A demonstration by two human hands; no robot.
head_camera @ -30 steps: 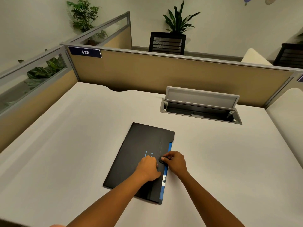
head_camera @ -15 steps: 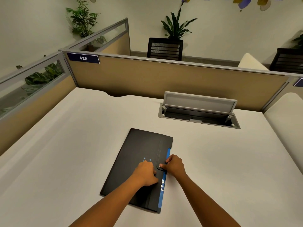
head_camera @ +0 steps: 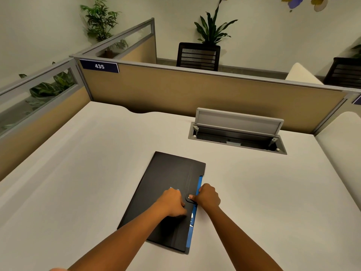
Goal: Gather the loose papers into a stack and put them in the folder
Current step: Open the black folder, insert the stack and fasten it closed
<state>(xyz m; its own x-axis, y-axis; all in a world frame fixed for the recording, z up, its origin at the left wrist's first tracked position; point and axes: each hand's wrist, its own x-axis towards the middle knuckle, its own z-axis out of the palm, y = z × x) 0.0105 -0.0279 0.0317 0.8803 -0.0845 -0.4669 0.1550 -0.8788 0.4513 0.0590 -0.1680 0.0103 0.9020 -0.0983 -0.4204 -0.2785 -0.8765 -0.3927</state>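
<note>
A black folder (head_camera: 172, 177) lies closed on the white desk (head_camera: 78, 173), tilted, with a blue strip along its right edge. No loose papers show anywhere. My left hand (head_camera: 172, 202) rests on the cover with curled fingers pressing down. My right hand (head_camera: 208, 196) sits at the right edge, thumb and fingers pinched on the small black flap tab (head_camera: 189, 200) of the closure.
An open grey cable hatch (head_camera: 237, 132) is set into the desk behind the folder. Tan partition walls (head_camera: 195, 90) enclose the back and left sides. A second desk surface (head_camera: 341, 149) adjoins on the right. Chairs and plants stand beyond the partition.
The view has tilted slightly, so the folder sits lower in frame. Both hands stay on the folder; the right thumb has pressed onto the closure tab.
</note>
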